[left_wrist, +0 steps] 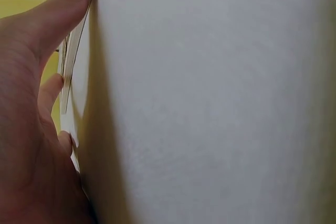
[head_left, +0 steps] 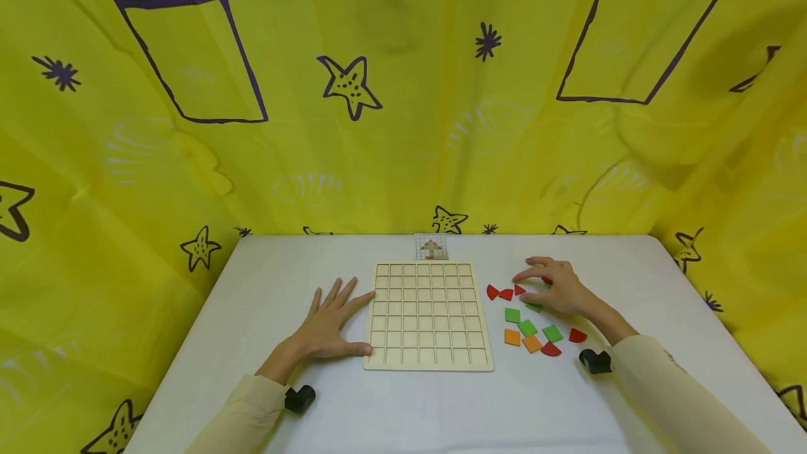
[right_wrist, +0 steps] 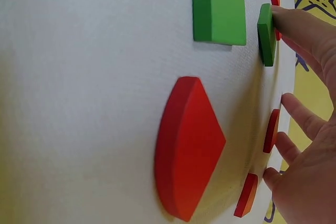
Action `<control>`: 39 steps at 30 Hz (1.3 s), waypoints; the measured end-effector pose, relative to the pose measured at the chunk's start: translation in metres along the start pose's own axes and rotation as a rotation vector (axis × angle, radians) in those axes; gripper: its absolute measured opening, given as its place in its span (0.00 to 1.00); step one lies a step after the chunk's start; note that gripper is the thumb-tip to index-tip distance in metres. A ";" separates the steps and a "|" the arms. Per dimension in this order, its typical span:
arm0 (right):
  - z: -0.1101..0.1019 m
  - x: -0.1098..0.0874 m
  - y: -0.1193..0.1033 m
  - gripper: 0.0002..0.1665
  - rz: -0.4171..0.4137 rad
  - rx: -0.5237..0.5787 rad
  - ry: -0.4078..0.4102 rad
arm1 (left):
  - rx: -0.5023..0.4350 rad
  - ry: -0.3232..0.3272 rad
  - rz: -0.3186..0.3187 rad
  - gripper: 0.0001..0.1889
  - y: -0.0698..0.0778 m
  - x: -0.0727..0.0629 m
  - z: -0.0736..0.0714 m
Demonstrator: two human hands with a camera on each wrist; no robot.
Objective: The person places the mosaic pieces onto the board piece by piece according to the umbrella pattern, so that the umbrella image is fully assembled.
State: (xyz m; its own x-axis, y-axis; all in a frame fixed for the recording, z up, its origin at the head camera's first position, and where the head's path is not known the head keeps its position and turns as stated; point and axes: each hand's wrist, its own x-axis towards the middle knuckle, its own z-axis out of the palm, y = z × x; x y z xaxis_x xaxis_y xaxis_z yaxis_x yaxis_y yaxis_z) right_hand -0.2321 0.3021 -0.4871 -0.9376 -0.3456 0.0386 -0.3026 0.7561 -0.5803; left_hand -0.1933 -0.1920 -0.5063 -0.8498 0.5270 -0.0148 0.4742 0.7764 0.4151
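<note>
A pale wooden grid board [head_left: 431, 316] lies on the table. My left hand [head_left: 328, 328] is spread along its left side, with thumb and fingertips at the edge; in the left wrist view the thumb [left_wrist: 60, 3] touches the board's rim. My right hand [head_left: 557, 291] is over the loose pieces, thumb and index finger apart on either side of a small red triangle [head_left: 520, 290]. A green piece [head_left: 533, 307] lies partly under the thumb, whose tip is at its edge [right_wrist: 266, 35] in the right wrist view. A red piece [head_left: 546, 280] shows beneath the fingers.
Right of the board lie green squares [head_left: 512, 315], orange squares [head_left: 513, 337] and several red quarter-round pieces [head_left: 576, 335]. A small pattern card [head_left: 431, 246] with a coloured figure stands behind the board. A yellow patterned curtain [head_left: 403, 125] surrounds the white table [head_left: 403, 412].
</note>
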 end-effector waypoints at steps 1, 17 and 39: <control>0.000 0.000 0.000 0.16 0.002 -0.001 0.001 | 0.004 0.002 0.000 0.53 0.000 0.000 0.000; -0.002 0.001 -0.001 0.12 -0.003 -0.006 0.029 | 0.022 0.010 0.000 0.56 0.003 0.000 -0.006; -0.010 0.000 -0.007 0.08 -0.062 0.011 0.013 | 0.017 -0.008 -0.014 0.56 0.002 0.000 -0.001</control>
State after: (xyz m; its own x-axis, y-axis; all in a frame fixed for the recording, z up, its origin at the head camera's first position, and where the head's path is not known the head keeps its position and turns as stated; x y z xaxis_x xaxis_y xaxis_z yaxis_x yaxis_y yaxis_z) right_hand -0.2320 0.3025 -0.4748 -0.9193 -0.3843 0.0847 -0.3580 0.7273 -0.5855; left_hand -0.1926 -0.1912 -0.5043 -0.8544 0.5188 -0.0277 0.4664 0.7894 0.3991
